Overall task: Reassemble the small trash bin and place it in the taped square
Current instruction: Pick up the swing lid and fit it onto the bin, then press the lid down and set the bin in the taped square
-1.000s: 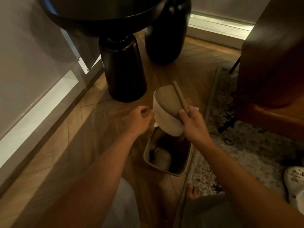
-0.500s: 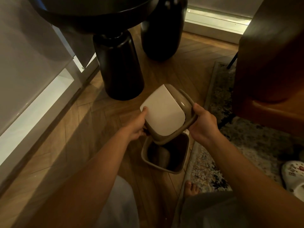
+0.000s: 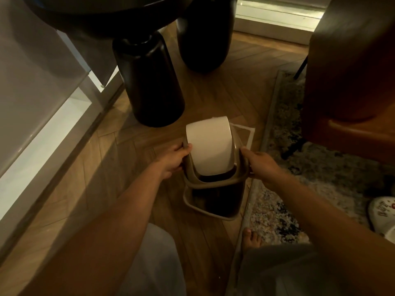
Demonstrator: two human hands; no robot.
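Observation:
The swing lid [image 3: 208, 146], a taupe frame with a white flap, is held tilted just above the far edge of the open bin body [image 3: 213, 208]. My left hand [image 3: 173, 160] grips the frame's left side and my right hand [image 3: 259, 165] grips its right side. The taupe bin body stands on the wooden floor with its near rim uncovered and a dark inside. Behind the lid, a corner of the white taped square [image 3: 249, 133] shows on the floor; the rest of it is hidden.
A black pedestal [image 3: 149, 82] stands close behind on the left, a second black one [image 3: 205, 33] farther back. A patterned rug [image 3: 299, 178] borders the bin on the right, with a brown chair [image 3: 350, 71] on it. My bare toes [image 3: 252, 238] are near the bin.
The lid has come down and forward from in front of me to just above the bin's far rim. Both hands moved lower with it and now hold its two sides.

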